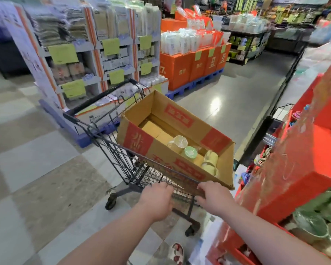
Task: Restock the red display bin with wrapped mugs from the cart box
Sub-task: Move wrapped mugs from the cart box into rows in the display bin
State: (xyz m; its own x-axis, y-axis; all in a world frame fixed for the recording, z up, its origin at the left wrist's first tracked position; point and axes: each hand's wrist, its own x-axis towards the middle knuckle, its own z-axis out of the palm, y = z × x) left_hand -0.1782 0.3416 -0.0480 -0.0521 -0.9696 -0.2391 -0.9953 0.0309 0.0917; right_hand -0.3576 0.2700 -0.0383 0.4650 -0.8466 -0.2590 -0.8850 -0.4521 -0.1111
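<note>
Left hand (157,199) and right hand (214,197) both grip the shopping cart (125,163) rim. Ease it toward the red display bin (271,209) at 3 o'clock, keeping the cardboard box (139,142) level. Wrapped mugs (189,153) lie loose inside.

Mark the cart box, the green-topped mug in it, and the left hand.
cart box (178,115): head view, inner far wall.
green-topped mug (189,152): head view, its round top.
left hand (157,199): head view, back of the hand, gripping the cart (134,167).
</note>
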